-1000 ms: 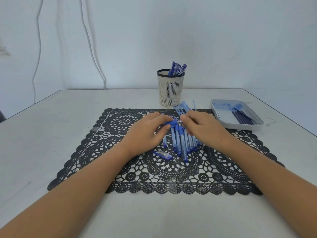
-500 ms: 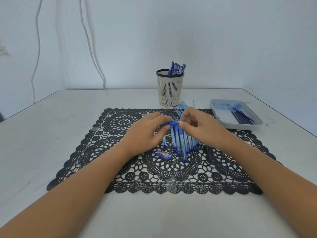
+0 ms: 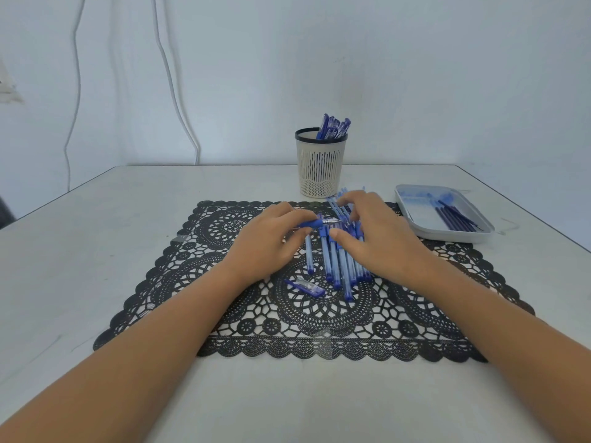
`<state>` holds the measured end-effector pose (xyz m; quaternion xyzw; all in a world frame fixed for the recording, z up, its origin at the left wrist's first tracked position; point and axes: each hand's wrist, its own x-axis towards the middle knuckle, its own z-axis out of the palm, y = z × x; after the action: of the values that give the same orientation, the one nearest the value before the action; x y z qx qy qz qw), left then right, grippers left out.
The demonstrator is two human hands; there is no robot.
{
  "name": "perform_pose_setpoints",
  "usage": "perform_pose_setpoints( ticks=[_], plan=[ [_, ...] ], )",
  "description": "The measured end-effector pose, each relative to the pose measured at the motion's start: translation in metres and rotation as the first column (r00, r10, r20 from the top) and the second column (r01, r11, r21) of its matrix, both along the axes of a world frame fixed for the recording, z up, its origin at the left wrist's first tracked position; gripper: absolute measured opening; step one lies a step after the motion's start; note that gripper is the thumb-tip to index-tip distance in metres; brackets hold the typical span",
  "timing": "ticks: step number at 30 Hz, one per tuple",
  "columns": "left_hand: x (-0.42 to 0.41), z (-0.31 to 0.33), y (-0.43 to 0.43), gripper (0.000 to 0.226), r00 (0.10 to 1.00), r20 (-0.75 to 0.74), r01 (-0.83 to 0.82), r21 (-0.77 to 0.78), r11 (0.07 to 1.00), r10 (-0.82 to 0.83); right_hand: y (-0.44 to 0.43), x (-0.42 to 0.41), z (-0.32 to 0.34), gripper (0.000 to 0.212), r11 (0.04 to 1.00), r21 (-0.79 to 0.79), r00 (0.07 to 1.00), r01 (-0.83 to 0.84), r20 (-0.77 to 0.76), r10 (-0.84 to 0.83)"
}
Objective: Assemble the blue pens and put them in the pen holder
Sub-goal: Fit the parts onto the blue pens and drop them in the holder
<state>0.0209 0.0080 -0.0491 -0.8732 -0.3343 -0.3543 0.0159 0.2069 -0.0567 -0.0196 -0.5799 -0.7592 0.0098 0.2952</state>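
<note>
Blue pen (image 3: 315,223) crosswise in left hand (image 3: 268,247) pinch, tip toward right hand (image 3: 377,238), its grip loose, empty.

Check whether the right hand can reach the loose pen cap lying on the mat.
Probably yes: the pen cap lies uncovered on the lace mat beside the pen pile, and the right hand, over that pile, holds nothing.

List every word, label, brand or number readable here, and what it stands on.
No text can be read in this frame.
The pens in the pen holder: any print too small to tell.
The held pen in the left hand: nothing legible.
The barrels on the mat, the tray: no markings visible.
</note>
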Motion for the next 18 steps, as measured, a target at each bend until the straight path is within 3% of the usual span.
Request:
perform_pose_setpoints(
  ticks=[2,5,8,10,14,18],
  plan=[
    [-0.003,0.0,0.002,0.033,0.998,0.042,-0.047,-0.075,0.996,0.05,-0.007,-0.005,0.004,0.031,0.995,-0.017,0.995,-0.099,-0.007,0.098],
    [-0.004,0.001,0.002,0.035,0.994,0.068,-0.075,-0.117,0.99,0.083,-0.016,-0.015,0.004,0.024,0.943,-0.187,0.957,-0.274,0.043,0.287],
    [-0.003,0.001,0.003,0.026,0.995,0.057,-0.074,-0.112,0.991,0.081,-0.021,-0.022,0.0,0.031,0.93,-0.255,0.911,-0.264,0.252,0.327],
    [-0.004,0.001,0.002,0.025,0.995,0.059,-0.069,-0.109,0.992,0.076,-0.021,-0.024,0.0,0.026,0.929,-0.264,0.901,-0.26,0.28,0.332],
    [-0.004,0.002,0.002,0.025,0.997,0.053,-0.049,-0.124,0.991,0.056,-0.017,-0.019,0.004,0.014,0.928,-0.243,0.948,-0.282,0.078,0.309],
    [-0.003,0.002,0.001,0.025,0.998,0.049,-0.032,-0.132,0.991,0.039,-0.004,0.001,0.011,0.022,0.981,-0.173,0.986,-0.089,-0.157,0.062]
  ],
)
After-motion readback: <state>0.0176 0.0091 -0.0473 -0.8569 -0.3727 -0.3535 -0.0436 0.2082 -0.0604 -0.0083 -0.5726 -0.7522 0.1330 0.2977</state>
